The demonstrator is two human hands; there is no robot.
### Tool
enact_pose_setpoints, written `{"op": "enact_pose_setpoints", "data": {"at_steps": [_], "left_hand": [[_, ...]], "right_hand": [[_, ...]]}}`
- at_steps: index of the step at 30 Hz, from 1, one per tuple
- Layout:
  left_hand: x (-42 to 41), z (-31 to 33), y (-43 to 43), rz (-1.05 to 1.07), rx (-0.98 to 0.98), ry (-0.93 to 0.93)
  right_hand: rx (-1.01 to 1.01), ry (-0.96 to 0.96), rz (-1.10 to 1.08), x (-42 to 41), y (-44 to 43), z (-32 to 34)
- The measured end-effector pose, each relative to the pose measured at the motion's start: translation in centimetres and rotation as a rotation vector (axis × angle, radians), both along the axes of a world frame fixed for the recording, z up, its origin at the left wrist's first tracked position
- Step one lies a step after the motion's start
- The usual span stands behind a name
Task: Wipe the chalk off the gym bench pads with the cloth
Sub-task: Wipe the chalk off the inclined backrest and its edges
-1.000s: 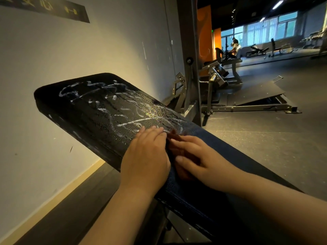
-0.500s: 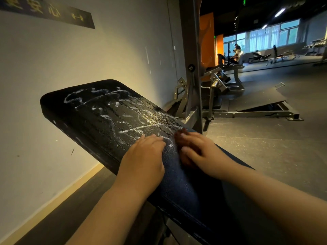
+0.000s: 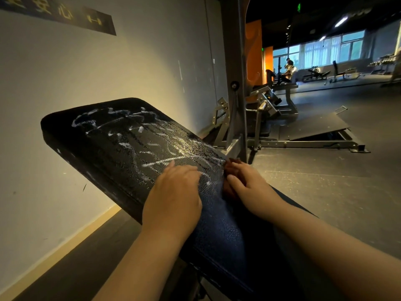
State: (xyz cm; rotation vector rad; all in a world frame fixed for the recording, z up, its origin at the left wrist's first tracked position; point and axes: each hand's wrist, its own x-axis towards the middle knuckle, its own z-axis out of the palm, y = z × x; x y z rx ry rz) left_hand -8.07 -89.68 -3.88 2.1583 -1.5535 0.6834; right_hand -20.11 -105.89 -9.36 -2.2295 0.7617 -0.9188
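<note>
Chalk (image 3: 152, 146): beyond both hands, streaked up the length of the bench pad (image 3: 104, 153). Right hand (image 3: 249, 187): fingers extended, pressing cloth (image 3: 230, 165). Left hand (image 3: 173, 198): flat, holding nothing.

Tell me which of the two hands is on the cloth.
The right hand, at the pad's right edge: the dark reddish cloth shows under its fingers. The left hand lies flat on the bench pad, no cloth showing.

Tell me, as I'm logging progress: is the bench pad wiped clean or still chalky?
Still chalky: white chalk streaks cover the bench pad beyond the left hand and right hand; the near part looks clean.
</note>
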Motion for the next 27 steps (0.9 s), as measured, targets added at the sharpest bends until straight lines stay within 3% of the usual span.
{"op": "enact_pose_setpoints", "data": {"at_steps": [8, 12, 14, 17, 20, 22, 25, 27], "left_hand": [[-0.4, 0.2, 0.0, 0.004, 0.027, -0.063], [-0.8, 0.4, 0.3, -0.019, -0.009, -0.057], [-0.8, 0.5, 0.4, -0.023, -0.018, -0.055], [-0.7, 0.3, 0.3, 0.007, -0.008, -0.041], [-0.8, 0.5, 0.3, 0.02, 0.018, -0.055], [-0.8, 0.5, 0.2, 0.002, 0.016, -0.045], [-1.0, 0.7, 0.4, 0.009, 0.028, -0.047], [-0.9, 0.7, 0.4, 0.011, 0.035, -0.049]], "right_hand": [[-0.086, 0.036, 0.28, -1.3, 2.8, -0.3], [0.002, -0.016, 0.009, 1.1, -0.5, 0.8], [0.01, -0.019, -0.017, 2.2, 0.6, 1.1], [-0.055, -0.054, 0.139, 1.2, 3.5, 0.5], [-0.084, 0.029, 0.304, -1.1, 3.7, 0.0], [-0.087, 0.038, 0.244, -0.8, 1.0, -0.1], [0.034, 0.019, -0.014, 1.0, -0.9, 0.7], [0.028, 0.014, 0.008, 1.5, 0.6, 0.5]]}}
